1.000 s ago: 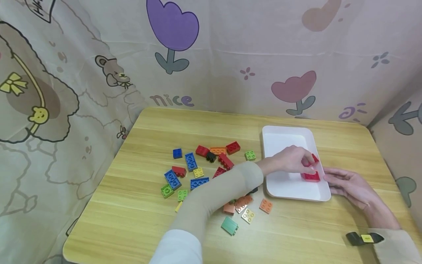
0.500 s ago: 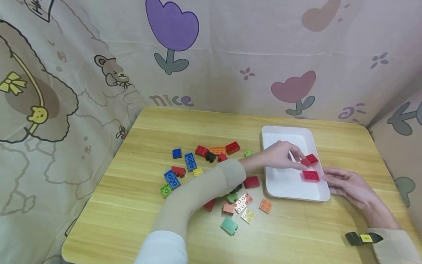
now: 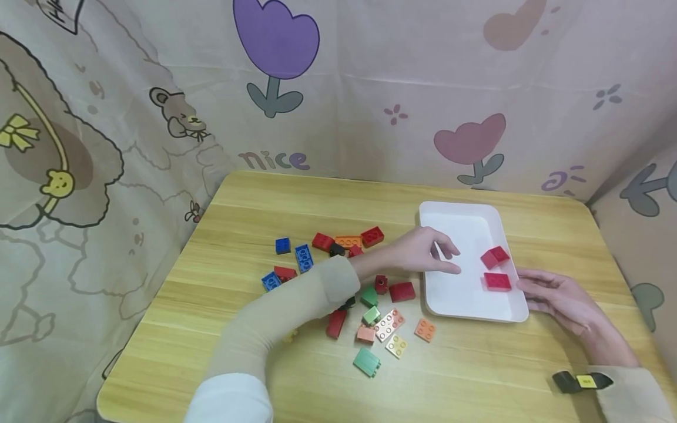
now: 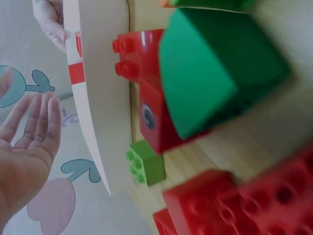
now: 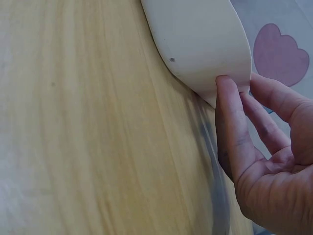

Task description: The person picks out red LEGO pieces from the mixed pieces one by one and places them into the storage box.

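Note:
My left hand [image 3: 423, 249] is over the left side of a white tray [image 3: 457, 226], thumb and fingers spread apart with nothing between them. In the left wrist view the same hand [image 4: 27, 147] shows its bare palm and extended fingers. Two red toy bricks lie in the tray's right part: a tilted red brick [image 3: 495, 257] and a flat red brick [image 3: 498, 282]. My right hand [image 3: 568, 302] touches the tray's outer right side with its fingertips. In the right wrist view the right hand's [image 5: 274, 147] relaxed fingers rest against the tray wall [image 5: 205, 44].
Left of the tray, many loose bricks lie on the wooden table [image 3: 254, 205], partly under my left forearm. Among them are a blue brick [image 3: 282, 245], a red brick [image 3: 402, 292], an orange brick [image 3: 425, 330] and a teal brick [image 3: 367, 362]. A patterned cloth [image 3: 359, 141] hangs behind.
My left hand has let go of a red brick in the tray and drawn back to the left, with its fingers parted. My right hand stays at the tray's side.

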Action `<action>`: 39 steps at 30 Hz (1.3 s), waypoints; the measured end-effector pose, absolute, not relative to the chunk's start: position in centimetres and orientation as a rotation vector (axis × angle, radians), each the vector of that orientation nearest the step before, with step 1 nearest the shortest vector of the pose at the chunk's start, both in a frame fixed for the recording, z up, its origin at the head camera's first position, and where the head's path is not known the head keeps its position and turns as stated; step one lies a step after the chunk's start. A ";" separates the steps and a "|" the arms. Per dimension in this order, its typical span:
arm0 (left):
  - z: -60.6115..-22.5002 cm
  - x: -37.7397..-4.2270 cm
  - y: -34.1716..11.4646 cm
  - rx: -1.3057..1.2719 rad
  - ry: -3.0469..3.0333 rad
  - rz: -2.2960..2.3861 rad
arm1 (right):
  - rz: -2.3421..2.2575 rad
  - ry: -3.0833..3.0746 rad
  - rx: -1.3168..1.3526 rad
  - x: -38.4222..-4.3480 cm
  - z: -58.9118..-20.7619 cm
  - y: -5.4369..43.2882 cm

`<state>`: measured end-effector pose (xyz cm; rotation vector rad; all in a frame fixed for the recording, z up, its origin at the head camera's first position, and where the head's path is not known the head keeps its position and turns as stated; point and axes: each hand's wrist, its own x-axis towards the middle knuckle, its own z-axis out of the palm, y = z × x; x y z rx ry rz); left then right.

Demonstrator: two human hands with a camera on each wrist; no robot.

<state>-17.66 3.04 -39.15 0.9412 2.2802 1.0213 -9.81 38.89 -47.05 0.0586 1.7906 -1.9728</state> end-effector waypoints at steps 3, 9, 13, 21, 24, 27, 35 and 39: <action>-39.2 -17.5 1.8 0.985 2.291 0.993 | -1.972 1.796 0.053 -9.8 -47.1 38.9; -39.8 -17.3 -0.7 1.037 2.291 0.986 | -1.974 1.802 0.062 -9.8 -47.0 38.9; -40.4 -17.2 -2.2 1.006 2.296 1.015 | -1.983 1.797 0.045 -9.9 -47.1 38.9; -41.6 -16.7 -3.5 0.957 2.341 0.960 | -1.985 1.794 0.047 -9.8 -47.2 39.1; -42.0 -16.5 -3.5 0.950 2.360 0.876 | -1.974 1.803 0.065 -9.8 -47.2 39.0; -42.6 -16.4 -3.5 0.963 2.383 0.796 | -1.958 1.815 0.089 -9.8 -47.2 38.9; -43.4 -16.1 -3.4 0.965 2.384 0.678 | -1.966 1.812 0.068 -9.7 -47.1 39.0; -43.3 -15.7 -3.2 0.933 2.370 0.646 | -1.974 1.806 0.051 -9.7 -47.1 39.0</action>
